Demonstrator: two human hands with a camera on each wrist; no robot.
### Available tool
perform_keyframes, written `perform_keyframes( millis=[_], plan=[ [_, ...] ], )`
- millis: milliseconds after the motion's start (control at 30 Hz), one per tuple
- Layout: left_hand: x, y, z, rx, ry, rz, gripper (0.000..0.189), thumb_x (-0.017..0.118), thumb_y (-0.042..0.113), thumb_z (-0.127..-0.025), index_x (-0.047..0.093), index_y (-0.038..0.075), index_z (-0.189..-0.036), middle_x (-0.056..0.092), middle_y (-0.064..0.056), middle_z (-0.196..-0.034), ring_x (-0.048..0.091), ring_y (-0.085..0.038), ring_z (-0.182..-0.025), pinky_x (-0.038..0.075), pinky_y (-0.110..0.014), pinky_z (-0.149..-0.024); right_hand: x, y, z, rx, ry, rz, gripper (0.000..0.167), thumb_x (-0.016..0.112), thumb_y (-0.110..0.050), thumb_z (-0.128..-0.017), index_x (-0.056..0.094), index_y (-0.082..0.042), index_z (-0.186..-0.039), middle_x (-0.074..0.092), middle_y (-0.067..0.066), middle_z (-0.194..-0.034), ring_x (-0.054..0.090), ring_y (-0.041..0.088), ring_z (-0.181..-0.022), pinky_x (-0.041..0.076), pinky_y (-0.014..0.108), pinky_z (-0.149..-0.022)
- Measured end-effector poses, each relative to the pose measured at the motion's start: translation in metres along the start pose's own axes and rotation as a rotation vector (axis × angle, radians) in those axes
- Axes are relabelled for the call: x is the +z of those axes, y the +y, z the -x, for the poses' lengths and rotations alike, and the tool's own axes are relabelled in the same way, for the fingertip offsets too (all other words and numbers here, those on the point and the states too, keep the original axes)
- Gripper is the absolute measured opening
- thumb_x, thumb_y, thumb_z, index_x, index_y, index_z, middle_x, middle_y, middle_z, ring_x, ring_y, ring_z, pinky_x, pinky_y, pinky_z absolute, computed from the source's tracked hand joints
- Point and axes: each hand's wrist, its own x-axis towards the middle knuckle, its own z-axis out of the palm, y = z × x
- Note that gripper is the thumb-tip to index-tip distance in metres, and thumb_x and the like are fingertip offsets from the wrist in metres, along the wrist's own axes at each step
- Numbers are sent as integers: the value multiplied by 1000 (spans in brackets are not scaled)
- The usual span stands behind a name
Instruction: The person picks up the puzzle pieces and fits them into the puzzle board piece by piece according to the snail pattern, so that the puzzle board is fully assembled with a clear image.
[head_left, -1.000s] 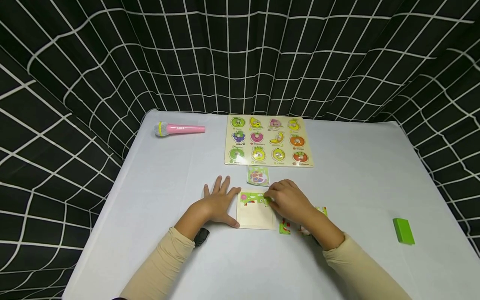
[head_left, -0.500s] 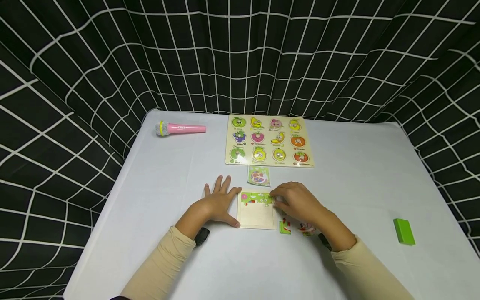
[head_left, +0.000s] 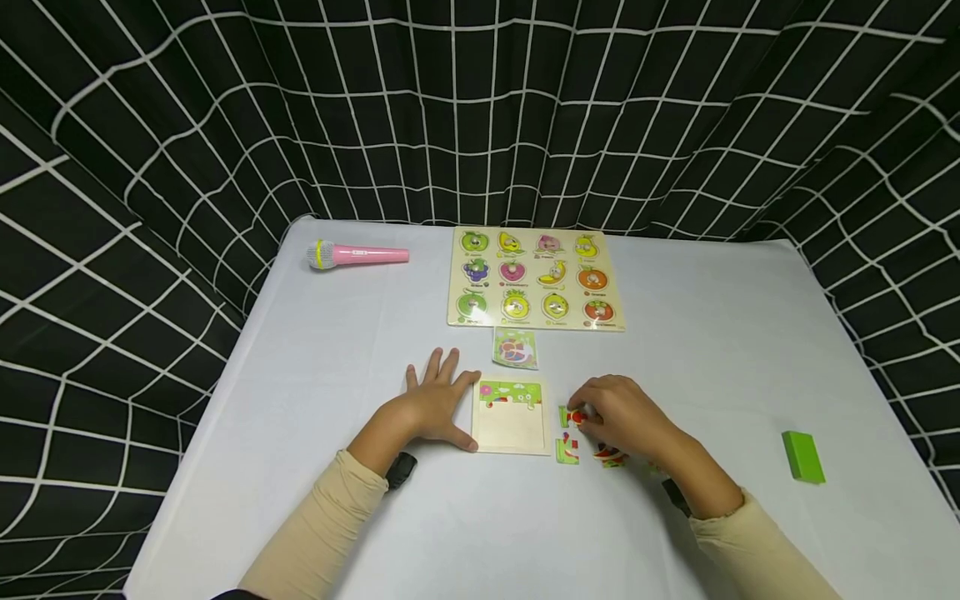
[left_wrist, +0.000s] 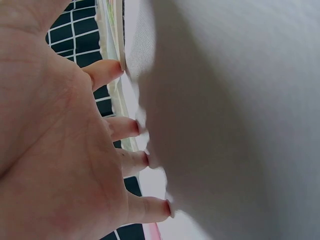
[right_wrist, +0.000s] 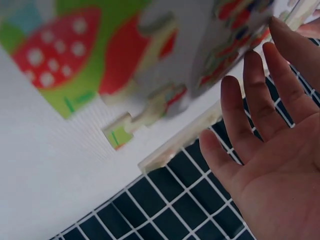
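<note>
A square wooden puzzle tray lies in front of me in the head view, with a row of green puzzle pieces along its top. My left hand rests with spread fingers at the tray's left edge; the left wrist view shows its fingertips on the white cloth. Right of the tray, my right hand is at a red and green puzzle piece, thumb and fingers beside it. Below lies another green and red piece. More loose pieces are partly under the right hand, and appear large in the right wrist view.
Behind the tray lies a small picture card, touching or near a wooden fruit puzzle board. A pink toy microphone is at back left. Far right is a green block. Black gridded curtains surround the white table.
My right hand has left the tray's upper right corner and moved right to the loose pieces. The top row of pieces now shows uncovered. My left hand stays in place.
</note>
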Motion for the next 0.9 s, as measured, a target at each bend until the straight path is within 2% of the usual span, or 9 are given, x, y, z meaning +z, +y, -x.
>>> perform_keyframes(
  millis=[233,367,500,633,900],
  plan=[
    [0,-2,0,4,10,-7,107,84,55,-64,31,22,-151,0,-19,-162,-8,-42,-148,5,-74,-108,4,0,-1,-12,5,21,22,84,-10,-73,73,-12,-92,68,-6,-87,55,9,-76,48,42,-85],
    [-1,-1,1,5,2,-6,108,84,56,-65,30,22,-152,-1,-19,-162,-9,-42,-148,5,-74,-108,1,-1,-1,-32,25,39,22,85,-12,-72,73,-12,-90,69,-5,-87,60,13,-81,48,44,-87],
    [-2,0,1,12,-9,-7,107,83,56,-66,30,22,-152,-1,-19,-162,-10,-42,-147,4,-74,-108,-5,-5,-3,-55,82,48,22,86,-11,-70,73,-12,-88,70,-2,-90,65,21,-91,47,47,-90],
    [-2,0,0,12,-11,-19,107,83,56,-66,30,23,-152,-1,-19,-162,-10,-42,-147,4,-74,-108,-5,-16,-13,-110,96,52,21,85,-12,-72,74,-13,-90,70,-3,-91,64,22,-94,46,47,-91],
    [-1,-3,0,1,-7,-35,109,82,59,-65,28,23,-153,0,-19,-162,-8,-42,-147,6,-73,-108,10,-53,-42,-209,35,97,21,82,-20,-78,75,-16,-97,70,-4,-97,63,17,-97,43,44,-98]
  ],
)
